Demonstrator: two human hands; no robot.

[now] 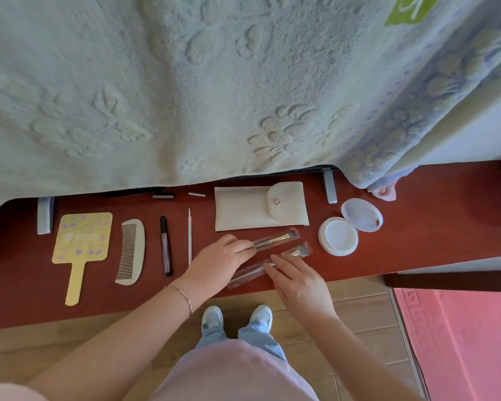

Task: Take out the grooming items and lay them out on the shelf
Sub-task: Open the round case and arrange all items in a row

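On the red-brown shelf (417,256) lie a yellow hand mirror (81,241), a white comb (130,251), a black-capped pen-like stick (165,246), a thin white stick (189,235), a cream pouch (258,208) and an open white compact (347,227). Two makeup brushes in clear sleeves lie in front of the pouch. My left hand (217,259) holds the handle of the upper brush (278,238) with curled fingers. My right hand (298,276) rests straight fingers on the lower brush (294,251).
A pale embossed blanket (214,82) hangs over the shelf's back, with metal feet (329,188) showing beneath it. Small dark and silver tubes (162,195) lie at the back. A pink rug (460,342) lies on the wood floor at the right, and my shoes (237,316) stand below.
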